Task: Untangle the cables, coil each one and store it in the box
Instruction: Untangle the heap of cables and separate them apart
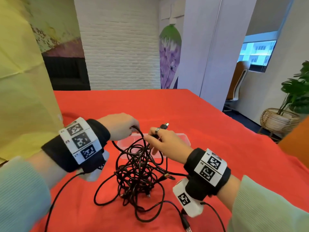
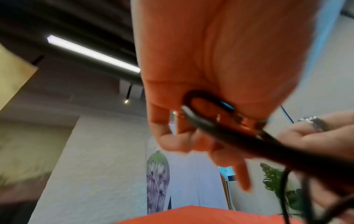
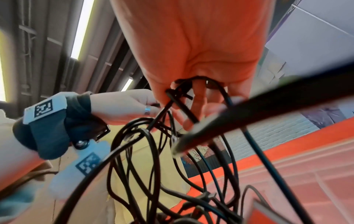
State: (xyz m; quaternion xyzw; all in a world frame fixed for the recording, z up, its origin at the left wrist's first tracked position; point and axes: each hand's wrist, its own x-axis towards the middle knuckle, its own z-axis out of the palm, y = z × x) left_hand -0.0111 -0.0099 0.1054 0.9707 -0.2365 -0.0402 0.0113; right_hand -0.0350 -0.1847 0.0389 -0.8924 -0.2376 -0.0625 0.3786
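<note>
A tangle of black cables [image 1: 137, 174] lies on the red tablecloth [image 1: 217, 131], partly lifted toward both hands. My left hand [image 1: 123, 126] pinches a black cable strand [image 2: 201, 121] above the heap. My right hand [image 1: 160, 139], wearing a ring, grips another cable whose plug end [image 1: 164, 125] sticks up past the fingers; several strands [image 3: 191, 97] loop round its fingers. A clear plastic box [image 1: 182, 139] sits just behind the heap, partly hidden by the right hand.
A yellow sheet [image 1: 20, 81] hangs along the table's left side. The table's right edge [image 1: 250, 129] drops to the floor, where a plant in a wicker pot [image 1: 280, 121] and a chair [image 1: 237, 84] stand. Thin black leads [image 1: 55, 198] trail from the wrist cameras.
</note>
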